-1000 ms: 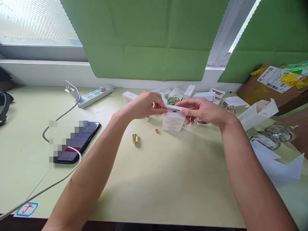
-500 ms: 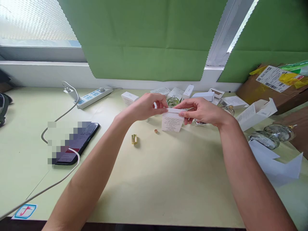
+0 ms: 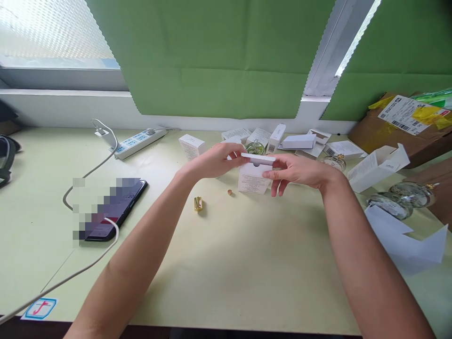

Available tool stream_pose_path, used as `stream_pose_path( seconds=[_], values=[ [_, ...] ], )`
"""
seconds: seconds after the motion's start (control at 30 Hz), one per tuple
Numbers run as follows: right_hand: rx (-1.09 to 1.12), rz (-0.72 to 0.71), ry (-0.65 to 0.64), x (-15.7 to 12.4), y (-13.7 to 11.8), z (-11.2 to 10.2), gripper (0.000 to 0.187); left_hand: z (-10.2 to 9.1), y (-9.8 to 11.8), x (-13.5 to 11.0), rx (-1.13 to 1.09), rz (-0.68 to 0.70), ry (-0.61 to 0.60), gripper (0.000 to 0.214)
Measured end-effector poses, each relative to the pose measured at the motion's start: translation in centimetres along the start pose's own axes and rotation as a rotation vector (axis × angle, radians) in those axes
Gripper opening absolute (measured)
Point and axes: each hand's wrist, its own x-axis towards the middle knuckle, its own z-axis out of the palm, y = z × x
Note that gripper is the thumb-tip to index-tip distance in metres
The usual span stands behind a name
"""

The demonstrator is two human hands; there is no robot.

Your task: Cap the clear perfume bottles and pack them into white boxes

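A small white carton (image 3: 253, 182) with printed text on its front stands on the table. Its top flap (image 3: 259, 159) is lifted, and the notch in the front panel's upper edge shows. At the flap's left end, my left hand (image 3: 228, 157) pinches the carton with thumb and fingers. From the right, my right hand (image 3: 296, 169) grips it, thumb on the front panel and some fingers hidden at the side. Nearer to me lie a gold cylindrical cap (image 3: 198, 204) and a tiny copper-coloured piece (image 3: 229, 192). A round glass bottle (image 3: 255, 148) shows just behind the carton.
More white boxes (image 3: 192, 147) stand or lie at the back. Glass bottles (image 3: 390, 205), an opened carton (image 3: 377, 167) and folded white card (image 3: 406, 240) occupy the right. A cardboard box (image 3: 402, 125) is back right. On the left are a phone (image 3: 120, 212), cable and power strip (image 3: 139, 142).
The carton's flap has gone from pressed down to raised. My right hand has shifted off the flap to the carton's right side, its fingers more spread. My left hand stays by the flap.
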Motion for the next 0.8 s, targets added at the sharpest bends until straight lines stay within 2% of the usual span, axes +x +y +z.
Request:
stream_pose_path(
  seconds=[0.1,0.27,0.8],
  values=[
    [0.088,0.026,-0.099,0.19,0.46,0.02,0.055,0.16,0.19,-0.04,-0.082,-0.070,-0.089,0.032],
    [0.149,0.043,-0.132,0.40,0.82,0.07,0.054,-0.27,0.33,-0.29,-0.153,-0.042,-0.227,0.031],
    [0.132,0.064,-0.052,0.65,0.15,0.15,0.042,-0.08,0.12,-0.14,-0.217,-0.060,-0.230,0.026]
  ],
)
